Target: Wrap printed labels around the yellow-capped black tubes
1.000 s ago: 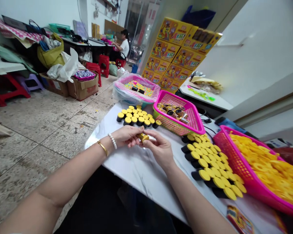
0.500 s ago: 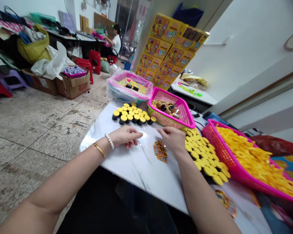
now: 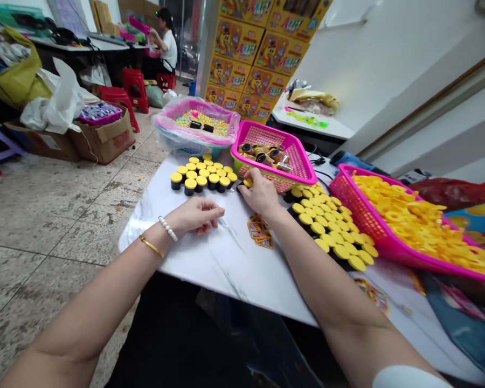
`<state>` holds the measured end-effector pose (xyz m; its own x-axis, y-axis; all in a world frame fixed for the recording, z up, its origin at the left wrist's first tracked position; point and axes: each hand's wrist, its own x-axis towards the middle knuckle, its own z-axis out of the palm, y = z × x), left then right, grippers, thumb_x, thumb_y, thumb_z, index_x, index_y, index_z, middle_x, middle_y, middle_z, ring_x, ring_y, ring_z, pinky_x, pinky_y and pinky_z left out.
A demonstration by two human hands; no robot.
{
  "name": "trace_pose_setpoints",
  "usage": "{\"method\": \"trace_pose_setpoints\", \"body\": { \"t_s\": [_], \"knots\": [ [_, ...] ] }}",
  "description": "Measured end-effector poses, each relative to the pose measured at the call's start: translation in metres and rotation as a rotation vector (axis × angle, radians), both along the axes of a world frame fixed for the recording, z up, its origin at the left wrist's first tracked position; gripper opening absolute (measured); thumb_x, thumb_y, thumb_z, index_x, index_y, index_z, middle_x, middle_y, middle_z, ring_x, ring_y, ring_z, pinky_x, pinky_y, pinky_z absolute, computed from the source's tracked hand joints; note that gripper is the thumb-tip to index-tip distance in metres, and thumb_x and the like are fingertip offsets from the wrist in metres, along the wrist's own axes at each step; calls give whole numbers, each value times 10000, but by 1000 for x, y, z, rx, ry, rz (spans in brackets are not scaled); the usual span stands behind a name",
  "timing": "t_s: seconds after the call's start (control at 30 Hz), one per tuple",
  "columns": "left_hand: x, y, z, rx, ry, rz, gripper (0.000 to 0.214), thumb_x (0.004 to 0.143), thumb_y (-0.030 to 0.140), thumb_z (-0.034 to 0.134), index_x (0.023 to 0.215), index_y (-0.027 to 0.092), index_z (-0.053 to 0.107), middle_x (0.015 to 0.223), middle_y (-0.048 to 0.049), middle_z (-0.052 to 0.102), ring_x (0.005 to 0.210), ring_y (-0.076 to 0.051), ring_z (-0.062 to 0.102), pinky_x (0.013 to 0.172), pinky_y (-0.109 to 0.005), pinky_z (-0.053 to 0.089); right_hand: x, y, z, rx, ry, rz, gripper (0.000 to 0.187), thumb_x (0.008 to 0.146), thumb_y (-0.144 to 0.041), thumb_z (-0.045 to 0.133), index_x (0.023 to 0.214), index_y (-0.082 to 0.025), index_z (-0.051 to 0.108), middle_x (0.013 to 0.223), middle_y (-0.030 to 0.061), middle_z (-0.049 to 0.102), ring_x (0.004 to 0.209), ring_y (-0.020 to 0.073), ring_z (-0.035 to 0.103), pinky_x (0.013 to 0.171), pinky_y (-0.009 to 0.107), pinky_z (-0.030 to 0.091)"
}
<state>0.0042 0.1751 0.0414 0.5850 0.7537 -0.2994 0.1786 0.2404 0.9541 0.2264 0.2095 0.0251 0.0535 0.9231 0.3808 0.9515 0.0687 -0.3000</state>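
Observation:
My right hand (image 3: 262, 195) reaches forward over the white marble table (image 3: 226, 258) with its fingers closed on a small black jar with a yellow lid (image 3: 247, 183). It holds the jar at the right end of a group of the same yellow-lidded jars (image 3: 202, 175). My left hand (image 3: 198, 214) rests on the table nearer me, fingers lying loosely out and holding nothing. A small stack of colourful stickers (image 3: 259, 231) lies just below my right wrist. A second, larger group of yellow-lidded jars (image 3: 327, 226) stands to the right of my right arm.
A pink basket (image 3: 303, 172) with wrapped jars sits behind my right hand. A pink tray of yellow rings (image 3: 412, 226) is at the right, and a lined bowl of coloured beads (image 3: 198, 126) at the back. Yellow cartons (image 3: 258, 54) are stacked behind. Another person (image 3: 167, 43) sits far back.
One second ago both hands held a jar together. My right hand then went to the right-hand jars and now sits forward at the left group with a jar. My left hand stayed on the table.

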Motion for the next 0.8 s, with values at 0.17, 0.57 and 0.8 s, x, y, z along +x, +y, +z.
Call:
{"method": "trace_pose_setpoints", "body": {
  "t_s": [0.17, 0.57, 0.8],
  "knots": [
    [0, 1, 1, 52, 30, -43, 270, 840, 395, 705, 788, 139, 637, 617, -12, 646, 383, -75, 502, 364, -200, 336, 10, -33, 15, -125, 132, 106, 430, 766, -334, 725, 1166, -233, 601, 954, 44, 737, 751, 216, 657, 742, 347, 494],
    [1, 0, 4, 65, 65, -6, 252, 852, 359, 698, 779, 126, 641, 609, -6, 631, 391, -71, 487, 367, -201, 330, 29, -114, -14, 27, 161, 100, 144, 815, -255, 696, 684, -207, 733, 769, 52, 675, 754, 209, 633, 733, 360, 509],
    [-1, -1, 5, 31, -101, 8, 374, 716, 461, 807, 796, 113, 696, 684, -37, 664, 467, -75, 512, 394, -199, 319, -15, -94, 22, 216, 87, 551, 139, 916, -276, 639, 841, -256, 753, 945, 54, 671, 781, 163, 643, 688, 298, 538]
  ]
}}
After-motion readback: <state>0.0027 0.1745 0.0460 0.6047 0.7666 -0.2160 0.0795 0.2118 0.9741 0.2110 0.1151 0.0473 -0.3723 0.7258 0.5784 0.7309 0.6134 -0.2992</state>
